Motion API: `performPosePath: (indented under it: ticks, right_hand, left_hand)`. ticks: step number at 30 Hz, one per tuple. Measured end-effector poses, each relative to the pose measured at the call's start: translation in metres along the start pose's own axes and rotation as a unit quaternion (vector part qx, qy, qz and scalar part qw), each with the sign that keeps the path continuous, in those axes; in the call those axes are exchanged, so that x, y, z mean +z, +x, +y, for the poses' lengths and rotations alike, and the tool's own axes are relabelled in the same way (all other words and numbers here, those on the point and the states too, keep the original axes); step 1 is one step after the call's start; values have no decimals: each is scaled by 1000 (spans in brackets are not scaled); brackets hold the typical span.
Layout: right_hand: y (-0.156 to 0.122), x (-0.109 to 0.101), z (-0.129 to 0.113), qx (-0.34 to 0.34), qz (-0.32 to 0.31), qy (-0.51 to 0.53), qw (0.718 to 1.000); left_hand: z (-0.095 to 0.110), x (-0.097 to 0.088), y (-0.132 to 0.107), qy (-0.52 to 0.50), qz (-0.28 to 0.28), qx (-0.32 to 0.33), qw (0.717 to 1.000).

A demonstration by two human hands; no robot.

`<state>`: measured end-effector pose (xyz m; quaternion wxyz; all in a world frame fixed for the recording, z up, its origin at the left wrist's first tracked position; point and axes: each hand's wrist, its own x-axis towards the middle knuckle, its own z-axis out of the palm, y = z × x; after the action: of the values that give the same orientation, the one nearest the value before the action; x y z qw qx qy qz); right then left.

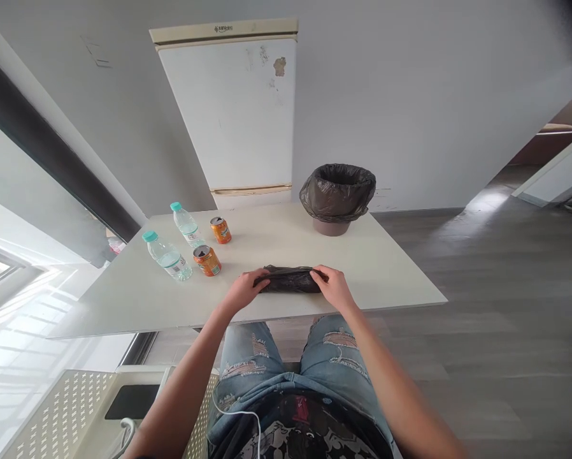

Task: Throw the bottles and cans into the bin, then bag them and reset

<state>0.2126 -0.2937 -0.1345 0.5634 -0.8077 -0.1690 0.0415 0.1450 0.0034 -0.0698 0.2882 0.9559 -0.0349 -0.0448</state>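
A black plastic bag (290, 280), gathered into a wide bundle, lies near the front edge of the white table (376, 271). My left hand (246, 290) grips its left end, fingers closed on the plastic. At the right end, my right hand (332, 285) pinches the bag's upper edge between thumb and fingers. To the left of my hands stand two orange soda cans, a nearer can (207, 261) and a farther can (220, 230). Beside them are two clear bottles with teal caps, a nearer bottle (168, 256) and a farther bottle (187, 224).
A brown trash bin (331, 227) with a black liner (336, 194) folded over its rim stands at the table's back right. Behind the table is a white refrigerator (238, 115). A perforated cream rack (59, 414) holding a dark phone-like slab (132, 401) is at lower left.
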Motion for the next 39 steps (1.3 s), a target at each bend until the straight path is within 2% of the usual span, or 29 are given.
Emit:
performPosePath:
  ticks: [3, 5, 9, 11, 13, 15, 16, 19, 22, 24, 26, 28, 30, 32, 34, 39]
  right_hand:
    - [13, 6, 1, 18, 15, -39, 999]
    - [21, 11, 3, 31, 30, -60, 997]
    - [30, 20, 9, 48, 53, -87, 994]
    - [32, 22, 11, 54, 60, -97, 992]
    - [32, 23, 13, 55, 65, -102, 991]
    - [33, 24, 13, 54, 66, -105, 991]
    - [33, 24, 14, 52, 67, -108, 990]
    - [32, 24, 11, 46, 68, -120, 989]
    - [28, 23, 3, 33, 85, -143, 986]
    - [23, 23, -4, -9, 118, -192, 974]
    - [20, 26, -11, -85, 114, -250, 958]
    - [19, 32, -15, -157, 49, -291, 942]
    - [21, 39, -16, -190, -35, -316, 929]
    - [24, 46, -13, -178, -95, -338, 919]
    - [24, 51, -9, -147, -126, -355, 915]
    - [19, 52, -1, -107, -132, -374, 912]
  left_hand:
    - [-3, -6, 23, -35, -10, -19, 999]
    - [-6, -7, 36, -47, 6, -27, 999]
    - [-17, -8, 44, -74, 12, -23, 997]
    - [-14, -7, 40, -31, 30, -15, 999]
    - [-1, -5, 33, 59, 108, 1, 992]
    - [18, 3, 26, 147, 169, 49, 973]
    - [27, 8, 24, 176, 168, 83, 966]
    - [40, 32, 25, 220, 76, 168, 958]
    - [29, 55, 34, 226, -13, 161, 961]
    - [16, 64, 39, 217, -44, 144, 965]
    - [7, 68, 41, 206, -52, 138, 967]
    - [3, 69, 41, 198, -54, 140, 969]
    - [3, 68, 39, 191, -59, 136, 970]
    - [3, 67, 38, 187, -68, 130, 971]
    - [3, 66, 38, 188, -75, 129, 971]
    - [-2, 64, 41, 200, -71, 144, 967]
